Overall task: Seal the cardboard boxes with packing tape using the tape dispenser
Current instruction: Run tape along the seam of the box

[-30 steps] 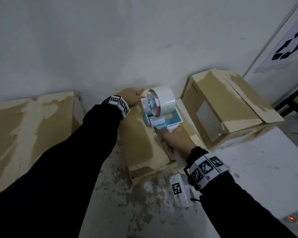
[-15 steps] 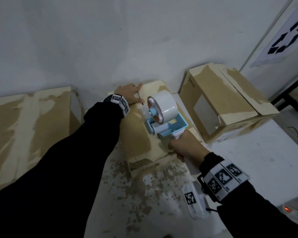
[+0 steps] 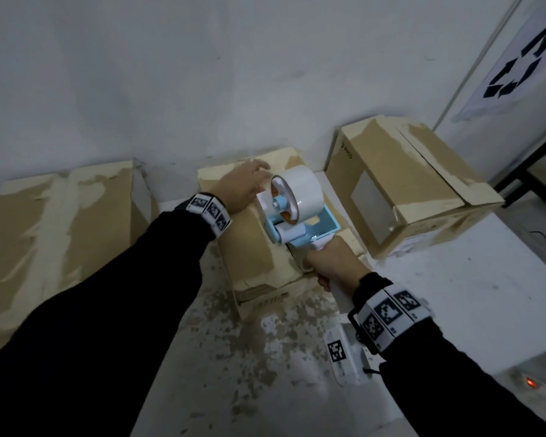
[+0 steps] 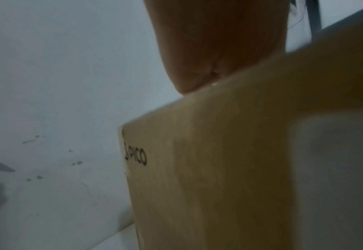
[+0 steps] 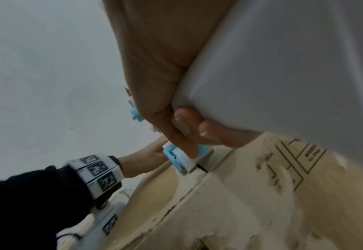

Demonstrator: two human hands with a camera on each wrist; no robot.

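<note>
A blue and white tape dispenser (image 3: pixel 300 220) with a white tape roll (image 3: pixel 300 192) sits on top of the middle cardboard box (image 3: pixel 249 244). My right hand (image 3: pixel 331 263) grips its white handle (image 5: pixel 283 67), fingers curled round it. My left hand (image 3: pixel 245 184) lies flat on the far end of the same box, beside the roll, fingers straight. In the right wrist view the dispenser's front end (image 5: pixel 182 160) touches the box top along its seam. The left wrist view shows my palm (image 4: pixel 208 42) above a box marked PICO (image 4: pixel 219 169).
A larger box (image 3: pixel 401 190) marked PICO stands to the right, and another worn box (image 3: pixel 51 231) lies to the left. All rest on a white, stained table (image 3: pixel 454 294) against a white wall. A device with a red light (image 3: pixel 531 382) is at the lower right.
My right hand has drawn the dispenser along the box top toward me. My left hand has stayed pressed on the far end of the box.
</note>
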